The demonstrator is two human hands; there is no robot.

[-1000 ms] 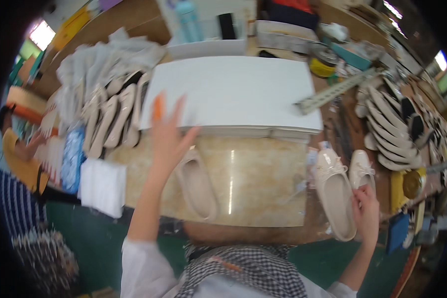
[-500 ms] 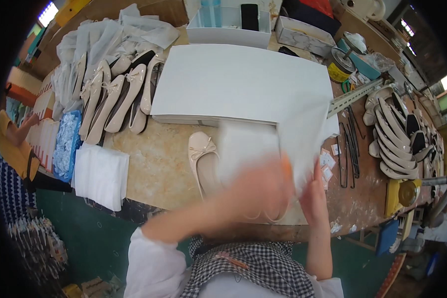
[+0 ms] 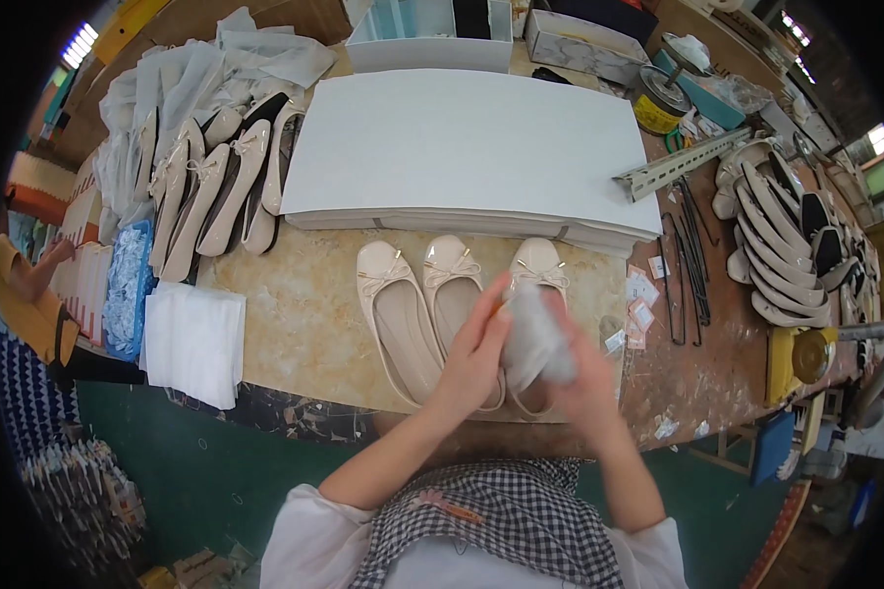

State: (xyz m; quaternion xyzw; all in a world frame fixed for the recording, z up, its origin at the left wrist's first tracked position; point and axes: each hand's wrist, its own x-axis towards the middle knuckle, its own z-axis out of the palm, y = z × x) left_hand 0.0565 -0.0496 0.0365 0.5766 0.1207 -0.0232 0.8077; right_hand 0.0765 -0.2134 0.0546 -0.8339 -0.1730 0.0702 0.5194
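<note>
A crumpled wad of thin white paper (image 3: pixel 537 339), smeared by motion, is held between my hands in front of me. My left hand (image 3: pixel 476 358) closes on its left side, with a small orange patch showing at its fingertips. On the other side my right hand (image 3: pixel 587 378) is blurred, its fingers curled against the wad. Beneath and beside them, three beige ballet flats with bows lie toes away: a left shoe (image 3: pixel 391 319), a middle shoe (image 3: pixel 450 260) and a right shoe (image 3: pixel 538 257). Hands and paper partly cover the middle and right ones.
Behind the shoes lies a thick stack of white paper (image 3: pixel 462 147). More beige flats (image 3: pixel 228 201) stand at left, near a blue basket (image 3: pixel 128 285) and folded white cloth (image 3: pixel 194 339). Metal hooks (image 3: pixel 695 275) and nested shoes (image 3: pixel 781 260) lie at right.
The white sheet that stretched from the stack to my hands is now crumpled between them. My left hand has come up beside the wad, and the three flats show more fully.
</note>
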